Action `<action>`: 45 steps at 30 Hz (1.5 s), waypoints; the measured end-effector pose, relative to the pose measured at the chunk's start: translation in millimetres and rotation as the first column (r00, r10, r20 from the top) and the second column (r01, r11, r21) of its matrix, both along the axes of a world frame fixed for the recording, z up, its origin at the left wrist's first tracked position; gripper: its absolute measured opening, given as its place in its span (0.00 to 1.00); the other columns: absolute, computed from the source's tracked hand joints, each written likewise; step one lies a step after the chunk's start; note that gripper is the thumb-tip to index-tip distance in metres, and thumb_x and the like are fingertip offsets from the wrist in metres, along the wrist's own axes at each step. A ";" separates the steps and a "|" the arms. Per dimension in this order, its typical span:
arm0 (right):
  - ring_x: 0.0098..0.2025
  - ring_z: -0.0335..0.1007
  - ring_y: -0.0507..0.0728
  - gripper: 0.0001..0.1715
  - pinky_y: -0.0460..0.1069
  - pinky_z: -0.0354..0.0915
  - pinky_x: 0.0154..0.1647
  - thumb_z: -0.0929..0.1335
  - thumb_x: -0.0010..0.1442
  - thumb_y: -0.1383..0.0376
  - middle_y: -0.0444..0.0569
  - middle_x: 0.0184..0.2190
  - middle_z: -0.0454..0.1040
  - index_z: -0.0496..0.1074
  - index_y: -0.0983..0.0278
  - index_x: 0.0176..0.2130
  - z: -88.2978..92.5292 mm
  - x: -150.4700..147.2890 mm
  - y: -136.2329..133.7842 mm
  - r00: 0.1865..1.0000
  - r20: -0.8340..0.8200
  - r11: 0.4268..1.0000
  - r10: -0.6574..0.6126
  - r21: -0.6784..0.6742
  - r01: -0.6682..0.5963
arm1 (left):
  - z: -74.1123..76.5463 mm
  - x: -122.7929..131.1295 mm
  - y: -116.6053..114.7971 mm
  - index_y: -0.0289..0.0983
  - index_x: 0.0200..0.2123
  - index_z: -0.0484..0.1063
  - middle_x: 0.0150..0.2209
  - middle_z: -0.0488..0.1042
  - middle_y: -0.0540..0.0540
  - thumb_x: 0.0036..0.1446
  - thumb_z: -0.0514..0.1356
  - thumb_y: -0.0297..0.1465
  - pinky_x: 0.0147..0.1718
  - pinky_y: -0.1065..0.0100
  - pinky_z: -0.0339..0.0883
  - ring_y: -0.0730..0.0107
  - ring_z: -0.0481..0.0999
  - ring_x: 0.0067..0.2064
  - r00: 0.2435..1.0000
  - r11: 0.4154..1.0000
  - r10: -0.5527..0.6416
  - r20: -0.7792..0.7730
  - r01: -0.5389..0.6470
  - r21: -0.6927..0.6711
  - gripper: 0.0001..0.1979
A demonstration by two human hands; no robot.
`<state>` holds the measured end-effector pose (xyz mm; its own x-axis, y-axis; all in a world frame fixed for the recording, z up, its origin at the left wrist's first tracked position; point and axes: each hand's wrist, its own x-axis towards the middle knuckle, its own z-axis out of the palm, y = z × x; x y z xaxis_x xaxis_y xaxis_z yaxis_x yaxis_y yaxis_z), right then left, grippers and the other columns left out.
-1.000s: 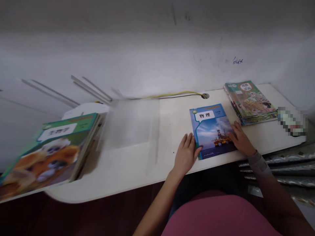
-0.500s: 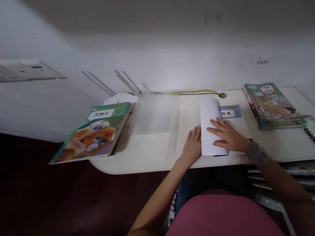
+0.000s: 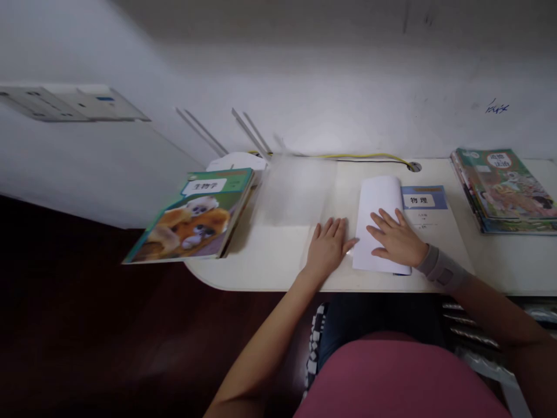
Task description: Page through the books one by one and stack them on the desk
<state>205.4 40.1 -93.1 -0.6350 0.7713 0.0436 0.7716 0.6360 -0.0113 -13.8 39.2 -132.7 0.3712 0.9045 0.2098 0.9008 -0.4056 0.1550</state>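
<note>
A physics textbook (image 3: pixel 444 244) with a blue band across its top lies on the white desk (image 3: pixel 270 261). Its cover flap, white on the inner side (image 3: pixel 378 197), is folded over the left part of the front. My right hand (image 3: pixel 398 238), with a grey band on the wrist, rests spread on that white flap and the book. Just left of the book, my left hand (image 3: pixel 328 249) lies flat with its fingers stretched out. Under and beyond its fingers a clear plastic sheet (image 3: pixel 296 191) is spread over the desk.
A stack with a biology textbook (image 3: pixel 187 223) on top overhangs the desk's left end. Another stack of textbooks (image 3: pixel 507 186) stands at the right. Behind are a white router (image 3: pixel 237 161) with antennas, a yellow cable (image 3: pixel 369 155) and a cable hole (image 3: pixel 414 167). A socket panel (image 3: pixel 69 103) is on the left wall.
My left hand has slid left, away from the book's edge and onto the plastic sheet. My right hand still presses on the white flap. The camera view has shifted left.
</note>
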 end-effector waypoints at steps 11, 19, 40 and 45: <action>0.65 0.47 0.72 0.30 0.72 0.43 0.61 0.65 0.61 0.54 0.63 0.62 0.58 0.65 0.66 0.57 -1.3 -2.2 5.8 0.998 0.045 0.999 -0.055 0.003 0.054 | -7.0 -8.3 2.6 0.34 0.50 0.71 0.53 0.72 0.37 0.65 0.50 0.37 0.56 0.53 0.61 0.56 0.69 0.57 0.995 0.999 -0.017 0.097 0.013 0.045 0.18; 0.65 0.48 0.71 0.30 0.72 0.44 0.61 0.64 0.61 0.53 0.63 0.62 0.59 0.65 0.66 0.58 -3.5 -6.6 6.8 0.996 0.043 0.997 -0.074 0.028 0.072 | -11.3 -9.5 7.0 0.35 0.41 0.75 0.47 0.77 0.40 0.64 0.49 0.29 0.54 0.54 0.63 0.60 0.74 0.53 0.985 0.997 -0.055 0.165 0.045 0.063 0.15; 0.66 0.50 0.64 0.24 0.64 0.46 0.63 0.59 0.65 0.60 0.59 0.63 0.59 0.64 0.65 0.58 9.2 -22.9 30.4 0.987 -0.155 0.998 -0.053 -0.050 0.046 | -0.3 19.6 -41.1 0.41 0.58 0.65 0.63 0.58 0.36 0.62 0.53 0.40 0.55 0.38 0.56 0.39 0.55 0.64 0.997 0.997 0.075 0.010 -0.075 -0.022 0.22; 0.67 0.42 0.71 0.33 0.67 0.46 0.61 0.65 0.60 0.59 0.64 0.66 0.49 0.58 0.67 0.61 12.3 -11.0 101.9 0.916 -0.154 0.929 -0.371 -0.056 0.367 | -5.1 20.5 -45.7 0.41 0.58 0.65 0.63 0.59 0.37 0.63 0.52 0.40 0.56 0.40 0.55 0.39 0.56 0.63 0.995 0.995 0.092 -0.038 -0.093 -0.031 0.22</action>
